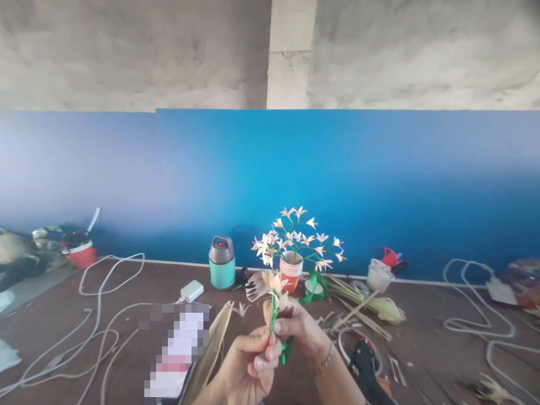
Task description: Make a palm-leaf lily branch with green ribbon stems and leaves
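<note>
In front of me, my left hand point(253, 363) pinches the lower part of a green-wrapped stem between thumb and fingers. The stem belongs to a handmade flower sprig point(274, 283) with pale, pointed petals. Just above and to the right, my right hand point(301, 328) is closed on the same stem, a bracelet round its wrist. Green tape point(286, 352) shows beneath the right hand, partly hidden by the fingers. Behind the hands, a red-and-white paper cup point(291, 271) holds several similar flower sprays point(297, 237). A green tape roll point(315, 287) stands right of the cup.
A teal insulated jar point(222, 273) and a white adapter point(192, 291) with cables are at the left. Dry husk point(211, 340) lies beside a pixelated flat object point(177, 354). At right are a black glue gun point(365, 365), husk strips point(382, 309) and a white container point(379, 275). A blue panel point(202, 180) stands behind.
</note>
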Motion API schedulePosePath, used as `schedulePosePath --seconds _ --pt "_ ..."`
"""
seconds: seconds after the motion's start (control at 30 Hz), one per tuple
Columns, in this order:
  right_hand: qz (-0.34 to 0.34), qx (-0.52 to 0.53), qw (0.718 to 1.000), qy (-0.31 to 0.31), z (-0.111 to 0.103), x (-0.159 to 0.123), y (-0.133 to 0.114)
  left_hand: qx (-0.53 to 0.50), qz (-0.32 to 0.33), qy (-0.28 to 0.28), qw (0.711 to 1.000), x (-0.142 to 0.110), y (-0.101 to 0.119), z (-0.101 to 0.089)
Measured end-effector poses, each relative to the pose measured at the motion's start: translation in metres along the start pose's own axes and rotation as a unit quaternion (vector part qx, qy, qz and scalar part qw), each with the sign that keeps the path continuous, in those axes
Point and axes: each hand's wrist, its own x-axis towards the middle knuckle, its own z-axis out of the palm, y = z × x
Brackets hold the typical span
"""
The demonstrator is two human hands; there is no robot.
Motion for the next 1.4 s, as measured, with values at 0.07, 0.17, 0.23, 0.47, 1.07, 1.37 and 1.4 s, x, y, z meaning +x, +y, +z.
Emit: schedulePosePath --seconds 0.07,0.17,0.23,0.47,1.07,1.37,1.4 --pt "-0.003 -0.012 1.0 0.002 0.002 -0.001 -0.002 -0.003 -0.007 0.0 1.0 0.0 -0.001 0.001" --pt "-0.016 -0.036 0.999 0.026 0.003 -0.002 -0.006 0.043 0.004 0.051 0.998 0.0 0.003 0.007" --pt "-0.019 -0.059 0.997 0.052 0.004 -0.002 -0.01 0.146 0.027 0.118 0.982 0.0 0.01 0.012" --pt "-0.001 -0.19 0.965 0.182 0.007 0.005 -0.018 0.548 0.165 0.301 0.763 -0.002 0.029 0.018" --pt "0.008 -0.061 0.965 0.256 0.032 0.009 -0.012 0.621 0.335 0.344 0.62 -0.001 0.013 0.022" --pt "-0.045 -0.015 0.969 0.242 0.034 0.004 -0.016 0.5 0.27 0.349 0.745 -0.002 0.01 0.03" --pt "-0.04 -0.007 0.969 0.242 0.033 0.004 -0.016 0.496 0.264 0.345 0.752 -0.002 0.01 0.029"
